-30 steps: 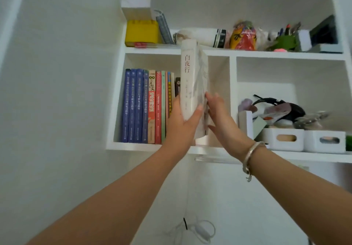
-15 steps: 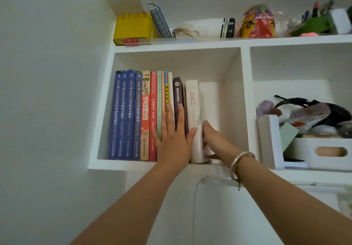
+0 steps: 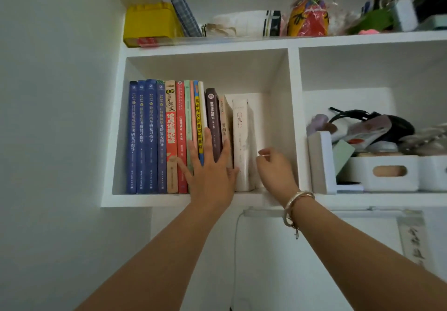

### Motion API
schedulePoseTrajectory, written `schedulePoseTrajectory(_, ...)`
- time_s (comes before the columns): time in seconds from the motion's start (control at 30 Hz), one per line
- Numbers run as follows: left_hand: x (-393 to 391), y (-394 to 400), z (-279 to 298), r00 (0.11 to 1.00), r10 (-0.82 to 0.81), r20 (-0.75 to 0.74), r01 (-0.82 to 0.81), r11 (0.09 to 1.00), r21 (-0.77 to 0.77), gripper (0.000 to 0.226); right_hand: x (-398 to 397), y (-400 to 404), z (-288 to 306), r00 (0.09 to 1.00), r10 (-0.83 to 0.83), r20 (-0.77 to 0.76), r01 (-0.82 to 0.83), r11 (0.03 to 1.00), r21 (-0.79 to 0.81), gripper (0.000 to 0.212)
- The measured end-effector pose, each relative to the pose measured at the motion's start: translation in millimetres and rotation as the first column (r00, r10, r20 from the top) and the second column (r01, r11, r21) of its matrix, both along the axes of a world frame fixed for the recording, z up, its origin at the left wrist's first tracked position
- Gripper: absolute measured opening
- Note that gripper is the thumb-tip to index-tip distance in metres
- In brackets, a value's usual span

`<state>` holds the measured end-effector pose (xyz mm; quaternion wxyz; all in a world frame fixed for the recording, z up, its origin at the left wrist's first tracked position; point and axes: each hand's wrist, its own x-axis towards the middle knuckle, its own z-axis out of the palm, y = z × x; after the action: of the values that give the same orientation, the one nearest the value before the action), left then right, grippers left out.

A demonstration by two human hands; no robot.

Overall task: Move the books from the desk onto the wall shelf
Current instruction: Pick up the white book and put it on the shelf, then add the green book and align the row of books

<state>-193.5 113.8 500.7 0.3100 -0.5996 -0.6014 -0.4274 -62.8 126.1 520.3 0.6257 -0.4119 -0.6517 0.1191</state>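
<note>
As white book (image 3: pixel 243 146) stands mid-frame on the wall shelf (image 3: pixel 183 199):
handling: stiff, fairly heavy; grip spine
left hand (image 3: pixel 210 170): flat on spines
right hand (image 3: pixel 275 168): loosely curled, empty

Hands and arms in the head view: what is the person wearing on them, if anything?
Both forearms are bare, with no sleeves in view. The left hand has no ring, watch or glove that shows. The right hand is also ungloved; its wrist carries a pale metallic bangle with a small charm hanging from it.

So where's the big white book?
Head view: the white book stands last on the right in the book row, between the left hand and right hand.
</note>
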Motion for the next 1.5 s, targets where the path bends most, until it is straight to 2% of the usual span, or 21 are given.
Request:
schedulePoseTrajectory(0.07, 0.7, -12.9, -16.7, 0.995, -0.093, 0.043, 0.093, 0.996, 0.006, 0.063, 4.1, -21.5, -13.3, 1.0, 0.013, 0.015, -0.014, 0.997, 0.075, 0.032)
schedulePoseTrajectory(0.23, 7.6, -56.2, -72.6, 0.961, -0.269, 0.067, 0.268, 0.963, 0.014, 0.053, 26.4, -72.9, -63.0, 0.996, 0.09, -0.019, -0.087, 0.988, 0.124, 0.028)
schedulePoseTrajectory(0.4, 33.2, -93.2, -136.1, 0.894, -0.435, 0.106, 0.441, 0.896, -0.044, 0.045, 69.3, -110.8, -130.6, 0.998, -0.005, -0.058, 0.004, 1.0, -0.013, 0.026)
schedulePoseTrajectory(0.57, 77.8, -110.9, -212.4, 0.79, -0.598, 0.136, 0.613, 0.759, -0.221, 0.041, 128.5, -143.1, -215.7, 0.982, -0.183, -0.042, 0.169, 0.959, -0.229, 0.028)
schedulePoseTrajectory(0.7, 121.5, -115.3, -277.1, 0.741, -0.643, 0.191, 0.661, 0.653, -0.369, 0.041, 176.8, -161.4, -288.4, 0.952, -0.306, 0.01, 0.284, 0.87, -0.404, 0.027)
schedulePoseTrajectory(0.8, 153.5, -113.9, -335.0, 0.724, -0.647, 0.24, 0.661, 0.552, -0.508, 0.039, 213.7, -171.6, -342.8, 0.923, -0.38, 0.062, 0.352, 0.767, -0.537, 0.024)
schedulePoseTrajectory(1.0, 214.8, -103.7, -447.1, 0.712, -0.623, 0.325, 0.615, 0.331, -0.715, 0.037, 283.0, -190.2, -454.2, 0.828, -0.555, 0.084, 0.402, 0.482, -0.779, 0.017)
schedulePoseTrajectory(1.1, 249.3, -102.0, -489.4, 0.686, -0.572, 0.449, 0.616, 0.129, -0.777, 0.034, 308.1, -203.3, -506.3, 0.759, -0.648, 0.059, 0.334, 0.309, -0.891, 0.011)
schedulePoseTrajectory(1.2, 282.2, -103.3, -526.8, 0.695, -0.494, 0.523, 0.564, -0.077, -0.822, 0.031, 329.7, -212.2, -544.2, 0.73, -0.682, 0.041, 0.187, 0.141, -0.972, 0.007)
schedulePoseTrajectory(1.27, 298.4, -105.4, -549.9, 0.714, -0.457, 0.531, 0.512, -0.177, -0.841, 0.034, 341.4, -217.6, -565.4, 0.681, -0.732, 0.002, 0.075, 0.067, -0.995, 0.018)
schedulePoseTrajectory(1.3, 303.8, -107.0, -560.0, 0.729, -0.437, 0.528, 0.483, -0.219, -0.848, 0.037, 346.1, -220.0, -576.9, 0.647, -0.761, -0.034, 0.018, 0.06, -0.998, 0.029)
schedulePoseTrajectory(1.37, 309.9, -111.1, -576.2, 0.755, -0.392, 0.525, 0.441, -0.289, -0.85, 0.048, 351.4, -222.8, -595.2, 0.552, -0.822, -0.142, -0.091, 0.109, -0.99, 0.043)
schedulePoseTrajectory(1.43, 311.8, -115.7, -586.8, 0.767, -0.364, 0.529, 0.424, -0.332, -0.843, 0.058, 352.8, -222.2, -604.9, 0.445, -0.861, -0.247, -0.168, 0.191, -0.967, 0.035)
schedulePoseTrajectory(1.5, 312.3, -117.4, -591.4, 0.774, -0.382, 0.505, 0.396, -0.33, -0.857, 0.062, 356.6, -220.4, -605.1, 0.319, -0.898, -0.304, -0.225, 0.24, -0.944, 0.018)
